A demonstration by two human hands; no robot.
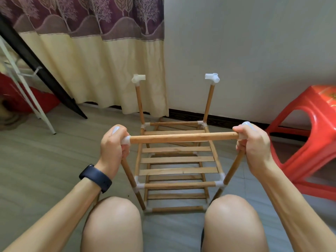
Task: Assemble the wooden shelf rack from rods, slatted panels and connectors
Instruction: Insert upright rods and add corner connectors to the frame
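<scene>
Half-built wooden shelf rack point(179, 159) standing on grey floor point(45, 160) between knees, left hand point(113, 142) and right hand point(251, 142) gripping white plastic corner connectors at ends of round wooden rod point(183, 138), red plastic stool point(312, 128) sitting nearby.

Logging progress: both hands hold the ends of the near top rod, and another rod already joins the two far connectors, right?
Not quite. In the head view the left hand and right hand hold the near top rod at its ends, but the far connectors sit bare atop their uprights; no rod joins them.
</scene>
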